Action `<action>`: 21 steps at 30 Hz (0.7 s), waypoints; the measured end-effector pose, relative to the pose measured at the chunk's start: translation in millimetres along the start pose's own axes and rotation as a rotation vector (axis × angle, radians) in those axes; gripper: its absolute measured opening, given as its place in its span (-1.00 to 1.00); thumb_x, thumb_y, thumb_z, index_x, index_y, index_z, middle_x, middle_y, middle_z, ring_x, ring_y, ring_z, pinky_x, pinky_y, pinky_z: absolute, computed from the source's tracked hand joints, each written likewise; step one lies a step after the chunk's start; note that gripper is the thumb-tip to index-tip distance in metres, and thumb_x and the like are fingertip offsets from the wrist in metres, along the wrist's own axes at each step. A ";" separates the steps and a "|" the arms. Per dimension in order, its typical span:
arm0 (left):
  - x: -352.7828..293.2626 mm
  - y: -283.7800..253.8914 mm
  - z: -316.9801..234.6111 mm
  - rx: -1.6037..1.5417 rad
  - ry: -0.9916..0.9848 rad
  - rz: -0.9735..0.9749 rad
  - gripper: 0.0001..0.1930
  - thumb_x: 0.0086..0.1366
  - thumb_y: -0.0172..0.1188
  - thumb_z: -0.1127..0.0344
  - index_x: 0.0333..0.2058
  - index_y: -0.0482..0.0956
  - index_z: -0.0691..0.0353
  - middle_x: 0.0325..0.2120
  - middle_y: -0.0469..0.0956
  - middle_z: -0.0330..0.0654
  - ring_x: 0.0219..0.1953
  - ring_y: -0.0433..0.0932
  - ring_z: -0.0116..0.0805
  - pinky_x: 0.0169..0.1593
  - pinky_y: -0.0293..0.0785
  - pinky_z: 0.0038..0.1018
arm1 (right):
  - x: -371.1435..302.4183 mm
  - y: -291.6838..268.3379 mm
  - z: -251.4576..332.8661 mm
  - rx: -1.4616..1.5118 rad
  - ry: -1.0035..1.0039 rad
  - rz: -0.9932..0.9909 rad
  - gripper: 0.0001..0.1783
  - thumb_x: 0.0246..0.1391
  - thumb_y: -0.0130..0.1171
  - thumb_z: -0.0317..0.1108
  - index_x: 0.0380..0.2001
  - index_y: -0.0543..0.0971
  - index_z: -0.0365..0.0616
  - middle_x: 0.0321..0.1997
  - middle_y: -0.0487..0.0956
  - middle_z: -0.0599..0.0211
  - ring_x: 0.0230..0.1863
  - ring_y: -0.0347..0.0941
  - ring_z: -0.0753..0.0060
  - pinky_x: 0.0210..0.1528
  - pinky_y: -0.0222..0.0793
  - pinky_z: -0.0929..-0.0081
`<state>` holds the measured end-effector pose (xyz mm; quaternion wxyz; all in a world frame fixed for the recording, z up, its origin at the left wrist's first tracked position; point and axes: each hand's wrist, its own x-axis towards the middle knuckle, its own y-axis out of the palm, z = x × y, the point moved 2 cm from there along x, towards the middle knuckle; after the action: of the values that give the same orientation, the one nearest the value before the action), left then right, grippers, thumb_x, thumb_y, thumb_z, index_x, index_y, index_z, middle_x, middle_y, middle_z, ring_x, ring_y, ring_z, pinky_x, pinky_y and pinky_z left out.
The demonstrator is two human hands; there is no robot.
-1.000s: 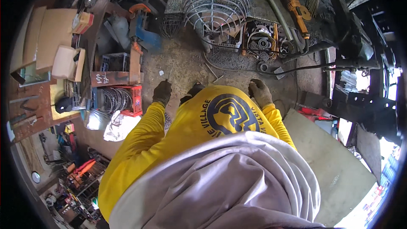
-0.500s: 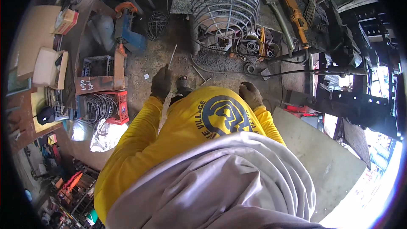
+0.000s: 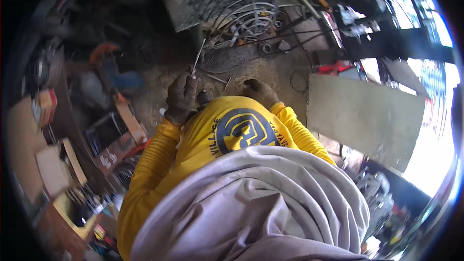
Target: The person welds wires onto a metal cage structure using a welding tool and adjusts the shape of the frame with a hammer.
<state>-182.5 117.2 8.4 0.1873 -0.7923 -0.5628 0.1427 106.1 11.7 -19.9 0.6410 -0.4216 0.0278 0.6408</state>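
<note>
A thin, pale metal rod (image 3: 198, 57) points up and away from my left hand (image 3: 181, 97), whose gloved fingers are closed round its near end. My right hand (image 3: 260, 93), in a dark brown glove too, is held in front of my body to the right. Its fingers are blurred and turned away, so whether they hold anything is hidden. Beyond both hands stands a cage of bent metal rings (image 3: 249, 0), and the rod's tip comes close to its lower left side. Another thin metal bar (image 3: 216, 78) lies on the floor between the hands and the cage.
A flat grey-green sheet (image 3: 362, 116) stretches out on my right. Cables (image 3: 285, 38) run across the floor near the cage. To the left are an opened cardboard box (image 3: 55, 169), a small carton (image 3: 46, 106) and a blue tool with an orange part (image 3: 118, 75), all blurred.
My view has swung to the right. The left hand still grips the rod. My right hand has come inward, closer to the left one.
</note>
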 end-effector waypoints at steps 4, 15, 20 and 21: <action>20.1 0.6 7.7 -0.024 0.163 -0.023 -0.72 0.44 0.14 0.22 -0.03 0.61 0.26 -0.40 0.63 -0.01 -0.38 0.63 -0.25 -0.30 0.50 -0.35 | -13.3 -4.4 -14.3 -0.010 0.025 -0.084 -0.47 0.20 0.12 0.02 0.09 0.60 -0.09 0.08 0.63 -0.04 0.13 0.54 -0.10 0.18 0.42 0.16; 25.4 -2.2 -18.5 -0.035 0.298 -0.045 -0.63 0.46 0.09 0.28 0.16 0.52 0.28 -0.37 0.67 -0.11 -0.38 0.64 -0.35 -0.28 0.55 -0.37 | 18.5 -143.6 -63.9 0.312 0.066 -0.768 -0.52 0.30 0.12 0.00 0.02 0.60 -0.19 -0.35 0.63 0.32 -0.39 0.53 0.47 -0.30 0.47 0.44; 17.6 1.4 -9.1 0.013 0.191 -0.047 -0.61 0.46 0.08 0.30 0.20 0.48 0.28 -0.41 0.65 -0.16 -0.48 0.57 -0.44 -0.37 0.51 -0.45 | 61.6 -295.7 -67.6 0.362 -0.045 -1.077 -0.41 0.27 0.13 0.09 -0.01 0.60 -0.30 -0.33 0.65 0.20 -0.35 0.59 0.40 -0.23 0.49 0.38; 15.7 2.6 -13.6 0.000 0.155 -0.051 -0.61 0.46 0.08 0.30 0.20 0.48 0.28 -0.42 0.65 -0.17 -0.49 0.56 -0.46 -0.39 0.49 -0.47 | 68.9 -322.6 -67.0 0.476 -0.020 -1.020 -0.38 0.26 0.11 0.11 -0.01 0.60 -0.32 -0.30 0.66 0.15 -0.33 0.61 0.37 -0.20 0.49 0.37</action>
<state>-169.2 129.4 19.1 0.2340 -0.7863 -0.5666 0.0763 424.7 85.1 60.2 0.9473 -0.2193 -0.0418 0.2299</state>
